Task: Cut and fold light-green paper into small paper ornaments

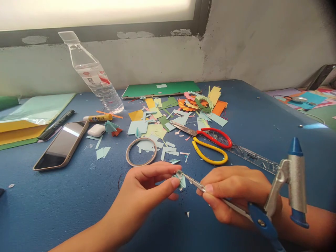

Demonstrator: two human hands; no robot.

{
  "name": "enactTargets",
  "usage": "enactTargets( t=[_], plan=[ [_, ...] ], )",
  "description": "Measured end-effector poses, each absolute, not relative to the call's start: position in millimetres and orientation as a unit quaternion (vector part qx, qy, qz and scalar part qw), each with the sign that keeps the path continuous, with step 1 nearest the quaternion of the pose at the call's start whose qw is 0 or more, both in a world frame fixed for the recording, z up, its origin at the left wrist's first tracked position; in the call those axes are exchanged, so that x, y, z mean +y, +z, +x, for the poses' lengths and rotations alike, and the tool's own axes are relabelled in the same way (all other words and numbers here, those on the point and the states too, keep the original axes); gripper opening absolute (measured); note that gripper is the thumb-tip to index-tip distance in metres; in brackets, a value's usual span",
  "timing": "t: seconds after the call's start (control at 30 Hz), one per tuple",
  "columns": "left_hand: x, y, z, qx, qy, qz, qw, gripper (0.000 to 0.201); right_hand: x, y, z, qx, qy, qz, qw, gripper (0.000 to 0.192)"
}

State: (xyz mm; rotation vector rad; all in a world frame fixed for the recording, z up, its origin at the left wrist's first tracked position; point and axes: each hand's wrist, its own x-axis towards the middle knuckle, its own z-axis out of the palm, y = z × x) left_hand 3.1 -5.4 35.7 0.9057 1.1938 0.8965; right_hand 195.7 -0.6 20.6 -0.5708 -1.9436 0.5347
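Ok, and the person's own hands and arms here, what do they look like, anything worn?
Both the left hand and the right hand are bare: no gloves, and no rings that I can see. Both forearms are bare as far as the frame shows, with no sleeves, watch or bands in view. Nails are short and look unpainted.
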Motion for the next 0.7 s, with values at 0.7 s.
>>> enactTargets(
  t=[0.7],
  plan=[
    [-4.1,32.8,-1.4,0.490,0.369,0.410,0.674,0.010,-5.7,23.6,192.8,-0.790,0.217,-0.268,0.506,0.020]
  ],
)
